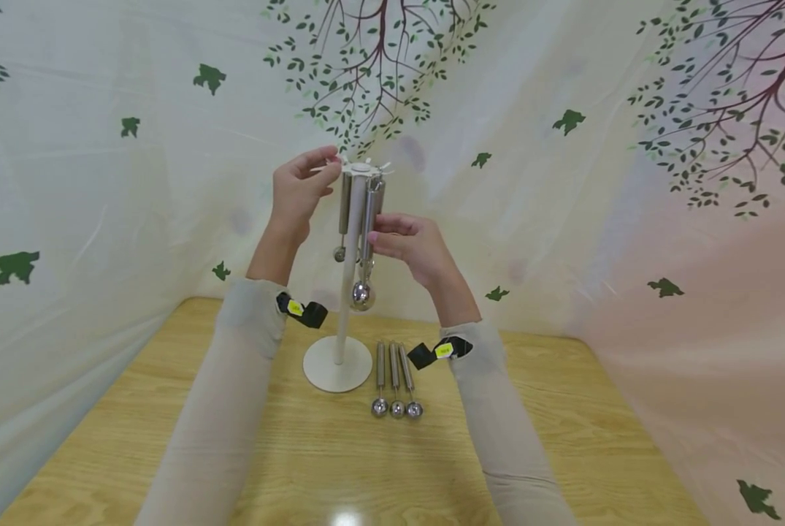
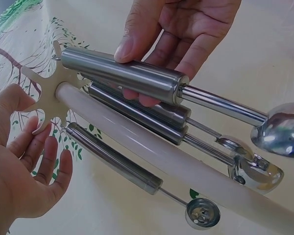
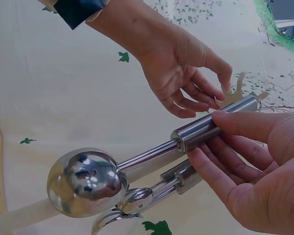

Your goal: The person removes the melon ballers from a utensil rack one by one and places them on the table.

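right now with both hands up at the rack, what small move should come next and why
Probably ease the right hand off the big scoop: its top end appears hooked, the left hand pinches the rack near its top, and three smaller scoops lie on the table.

A shiny steel scoop (image 3: 198,131) is pointing bowl-down beside the pole of an off-white rack (image 1: 344,314) that is standing upright on its round base.

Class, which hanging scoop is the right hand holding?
The foremost scoop in the right wrist view: the right hand grips its handle, while the other hanging scoops sit outside that grip.
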Tool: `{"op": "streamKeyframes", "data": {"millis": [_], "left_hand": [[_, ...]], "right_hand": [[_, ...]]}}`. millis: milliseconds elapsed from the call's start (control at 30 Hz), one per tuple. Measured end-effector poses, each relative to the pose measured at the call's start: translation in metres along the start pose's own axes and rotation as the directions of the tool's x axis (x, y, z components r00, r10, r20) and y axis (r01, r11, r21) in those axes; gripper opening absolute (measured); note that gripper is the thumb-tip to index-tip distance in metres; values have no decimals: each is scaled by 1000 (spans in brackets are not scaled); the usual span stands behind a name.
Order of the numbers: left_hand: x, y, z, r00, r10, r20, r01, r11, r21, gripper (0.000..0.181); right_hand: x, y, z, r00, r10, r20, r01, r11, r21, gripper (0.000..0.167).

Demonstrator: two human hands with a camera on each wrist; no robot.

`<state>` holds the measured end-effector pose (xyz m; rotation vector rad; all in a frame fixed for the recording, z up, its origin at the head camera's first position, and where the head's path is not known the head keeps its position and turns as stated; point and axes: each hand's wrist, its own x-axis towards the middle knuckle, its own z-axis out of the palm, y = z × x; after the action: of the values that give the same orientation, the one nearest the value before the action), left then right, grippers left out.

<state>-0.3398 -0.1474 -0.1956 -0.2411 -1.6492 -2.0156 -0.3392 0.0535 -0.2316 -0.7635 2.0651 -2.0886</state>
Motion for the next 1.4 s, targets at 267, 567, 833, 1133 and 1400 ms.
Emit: {"op": "streamKeyframes", "data": {"millis": [267, 567, 833, 1133, 1400], "left_hand": [[1, -1, 1, 1000, 10, -2, -10, 1000, 0, 35], [1, -1, 1, 1000, 5, 2, -5, 1000, 10, 35], [2, 0, 2, 1000, 10, 4, -10, 1000, 5, 35], [1, -1, 1, 1000, 14, 10, -14, 1000, 10, 34], [1, 0, -5, 997, 62, 38, -66, 991, 112, 34]], "right_hand": [[-2, -7, -3, 1000, 7, -6, -7, 1000, -23, 38], [-5, -17, -4, 999, -33, -11, 33, 999, -20, 39], [-9, -23, -9, 1000, -19, -17, 18, 1000, -20, 38], [-17, -16, -19, 1000, 17, -14, -18, 1000, -23, 38], [-29, -4, -30, 998, 56, -17, -57, 998, -39, 38]]}}
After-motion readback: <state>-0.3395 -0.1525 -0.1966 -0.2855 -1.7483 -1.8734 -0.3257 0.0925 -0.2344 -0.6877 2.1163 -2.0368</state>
